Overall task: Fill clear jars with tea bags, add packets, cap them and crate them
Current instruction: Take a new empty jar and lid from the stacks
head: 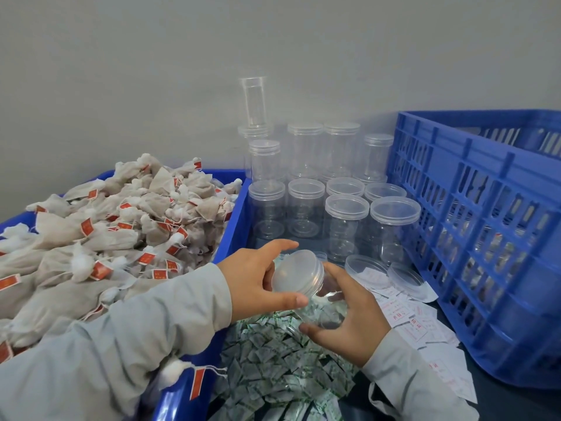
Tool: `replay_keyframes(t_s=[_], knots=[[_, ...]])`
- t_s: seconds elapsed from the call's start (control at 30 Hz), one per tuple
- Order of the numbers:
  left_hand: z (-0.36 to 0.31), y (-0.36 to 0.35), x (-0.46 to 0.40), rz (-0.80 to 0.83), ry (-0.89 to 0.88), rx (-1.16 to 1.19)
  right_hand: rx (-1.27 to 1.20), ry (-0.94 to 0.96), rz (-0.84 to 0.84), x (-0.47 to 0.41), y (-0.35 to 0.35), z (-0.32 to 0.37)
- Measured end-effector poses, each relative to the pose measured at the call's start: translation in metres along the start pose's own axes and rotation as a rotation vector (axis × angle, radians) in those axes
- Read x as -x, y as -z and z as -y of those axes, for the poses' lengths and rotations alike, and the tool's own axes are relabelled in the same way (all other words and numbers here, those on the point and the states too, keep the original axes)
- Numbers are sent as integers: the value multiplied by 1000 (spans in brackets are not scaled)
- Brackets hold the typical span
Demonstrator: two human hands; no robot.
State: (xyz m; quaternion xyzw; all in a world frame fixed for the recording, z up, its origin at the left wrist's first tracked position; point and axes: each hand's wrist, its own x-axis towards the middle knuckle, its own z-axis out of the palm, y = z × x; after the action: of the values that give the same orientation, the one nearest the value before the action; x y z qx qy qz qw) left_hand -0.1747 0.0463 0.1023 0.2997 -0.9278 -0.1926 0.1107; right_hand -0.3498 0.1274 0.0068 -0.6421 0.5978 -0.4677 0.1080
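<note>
Between the blue bin of tea bags (100, 235) on the left and the blue crate (473, 238) on the right, I see my left hand (258, 278) with thumb and fingers curled around the lid (296, 273) of a tilted clear jar (321, 302). My right hand (349, 311) cups the jar's body from the right, above the green packets (273, 360).

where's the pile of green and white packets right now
In the head view the packets lie low in the middle, just right of the blue bin of tea bags, under the jar held in both hands.
</note>
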Motion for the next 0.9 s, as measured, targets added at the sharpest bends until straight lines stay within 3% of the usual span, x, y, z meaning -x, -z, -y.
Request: replay_keyframes(t_s=[0.33,0.7,0.9], knots=[[-3,-1,1,-21,-102,43,93,141,33,3,-5,4],[-2,0,2,45,-130,-10,58,87,-1,2,-8,-4],[-2,4,1,66,-78,102,76,67,-54,0,-4,-1]])
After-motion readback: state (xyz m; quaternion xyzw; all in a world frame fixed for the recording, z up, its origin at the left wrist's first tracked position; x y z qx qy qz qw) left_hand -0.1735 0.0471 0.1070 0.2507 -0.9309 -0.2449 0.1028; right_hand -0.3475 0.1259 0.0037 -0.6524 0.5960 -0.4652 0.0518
